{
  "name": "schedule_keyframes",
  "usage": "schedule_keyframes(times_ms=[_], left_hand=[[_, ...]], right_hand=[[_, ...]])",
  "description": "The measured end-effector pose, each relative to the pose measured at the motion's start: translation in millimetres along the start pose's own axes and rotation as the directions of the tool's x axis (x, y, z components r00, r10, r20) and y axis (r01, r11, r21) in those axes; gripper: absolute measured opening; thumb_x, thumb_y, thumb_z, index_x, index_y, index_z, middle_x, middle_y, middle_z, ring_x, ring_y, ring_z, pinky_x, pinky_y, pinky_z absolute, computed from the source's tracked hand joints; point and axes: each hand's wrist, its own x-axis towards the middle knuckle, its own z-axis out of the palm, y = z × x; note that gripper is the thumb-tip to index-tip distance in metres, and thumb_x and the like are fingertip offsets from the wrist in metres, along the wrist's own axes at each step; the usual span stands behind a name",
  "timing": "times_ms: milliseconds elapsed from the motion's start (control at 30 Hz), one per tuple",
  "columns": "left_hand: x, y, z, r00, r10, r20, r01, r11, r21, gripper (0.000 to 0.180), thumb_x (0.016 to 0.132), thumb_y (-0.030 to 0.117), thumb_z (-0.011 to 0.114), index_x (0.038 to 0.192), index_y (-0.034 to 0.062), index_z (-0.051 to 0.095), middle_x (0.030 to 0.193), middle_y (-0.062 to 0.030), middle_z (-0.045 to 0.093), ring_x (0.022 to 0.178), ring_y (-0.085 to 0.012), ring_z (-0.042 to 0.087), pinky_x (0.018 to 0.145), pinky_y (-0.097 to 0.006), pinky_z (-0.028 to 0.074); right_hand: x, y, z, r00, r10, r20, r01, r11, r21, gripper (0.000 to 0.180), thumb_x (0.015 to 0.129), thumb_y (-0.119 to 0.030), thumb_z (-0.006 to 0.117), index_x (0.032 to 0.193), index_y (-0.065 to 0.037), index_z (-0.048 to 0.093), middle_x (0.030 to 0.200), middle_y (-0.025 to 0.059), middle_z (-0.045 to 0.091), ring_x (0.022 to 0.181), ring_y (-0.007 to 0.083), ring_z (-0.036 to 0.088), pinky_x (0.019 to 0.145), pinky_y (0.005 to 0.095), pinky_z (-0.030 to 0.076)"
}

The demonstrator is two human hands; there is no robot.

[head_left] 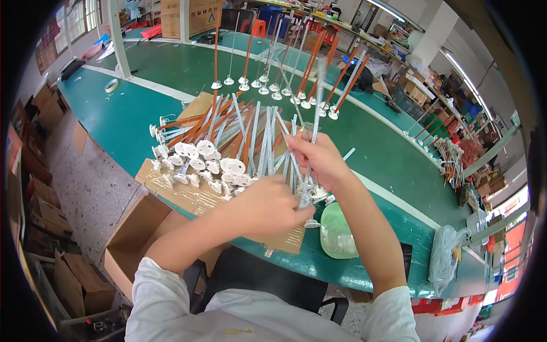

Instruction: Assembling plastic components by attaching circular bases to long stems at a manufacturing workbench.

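Note:
My right hand [320,159] is closed round an upright silver-grey strip [318,108], and a thin rod [293,94] slants up from the same fingers. At the strip's lower end, a whitish base [306,199] shows beside my left hand [268,206]. The left fingers are curled in against this base and partly hide it. Just beyond my hands lies a heap of silver-grey and orange-brown strips [250,134] with white round bases [232,166], spread over flattened cardboard [196,196].
A light-green bowl [337,231] with whitish contents stands right of my hands. Several strips stand upright on white bases [277,95] along the green table [364,142]. A tape roll [111,86] lies far left, a clear plastic bag [444,259] right, an open carton [134,231] near left.

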Motion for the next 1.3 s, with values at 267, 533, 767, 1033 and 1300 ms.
schedule_keyframes(times_ms=[267, 533, 767, 1033, 1300], left_hand=[[-81, -10, 2, 0.581, -0.452, -0.676, 0.305, 0.892, -0.335, 0.04, 0.076, 0.0, 0.074, 0.116, 0.0026, 0.068, 0.069, -0.0026, 0.063, 0.056, -0.0152, 0.058, 0.057, -0.029, 0.044], [-134, -14, 56, 0.224, -0.741, -0.634, 0.543, 0.635, -0.549, 0.017, 0.086, -0.001, 0.07, 0.103, -0.0003, 0.066, 0.068, -0.0055, 0.06, 0.058, -0.0124, 0.056, 0.056, -0.026, 0.044], [-135, -11, 56, 0.186, -0.893, -0.41, 0.553, 0.44, -0.707, 0.007, 0.096, 0.002, 0.064, 0.102, -0.0005, 0.065, 0.074, 0.0015, 0.056, 0.066, -0.0035, 0.049, 0.058, -0.02, 0.036], [-153, -21, 74, 0.148, -0.917, -0.37, 0.558, 0.386, -0.735, 0.007, 0.1, 0.007, 0.063, 0.102, 0.0005, 0.066, 0.075, 0.0023, 0.057, 0.063, -0.0036, 0.049, 0.057, -0.019, 0.037], [-151, -24, 76, 0.138, -0.91, -0.392, 0.565, 0.397, -0.723, 0.009, 0.101, 0.007, 0.061, 0.099, -0.0003, 0.066, 0.074, 0.0026, 0.057, 0.062, -0.0027, 0.048, 0.056, -0.018, 0.037]], right_hand=[[48, -4, -2, 0.997, 0.027, -0.073, -0.041, 0.978, -0.203, 0.032, 0.1, -0.028, 0.061, 0.076, -0.007, 0.058, 0.063, -0.001, 0.048, 0.053, 0.0132, 0.049, 0.054, 0.0316, 0.049], [103, 25, 16, 0.997, 0.038, 0.064, 0.046, 0.356, -0.933, 0.048, 0.077, -0.047, 0.075, 0.079, 0.001, 0.077, 0.074, 0.0141, 0.073, 0.063, 0.0218, 0.069, 0.058, 0.0354, 0.053], [58, 10, -19, 0.991, 0.121, 0.064, -0.102, 0.964, -0.246, 0.021, 0.083, -0.023, 0.069, 0.081, -0.004, 0.061, 0.065, 0.0016, 0.059, 0.043, 0.0086, 0.041, 0.04, 0.0257, 0.032], [-41, -10, -86, 0.963, -0.262, -0.07, 0.263, 0.839, 0.477, 0.016, 0.1, -0.018, 0.045, 0.095, -0.004, 0.053, 0.082, 0.0097, 0.058, 0.065, 0.0172, 0.049, 0.057, 0.0298, 0.04], [-68, 3, -152, 0.924, -0.226, -0.308, 0.245, 0.969, 0.025, 0.017, 0.1, -0.015, 0.058, 0.111, -0.003, 0.06, 0.062, -0.0014, 0.048, 0.049, 0.0076, 0.038, 0.049, 0.0287, 0.032]])
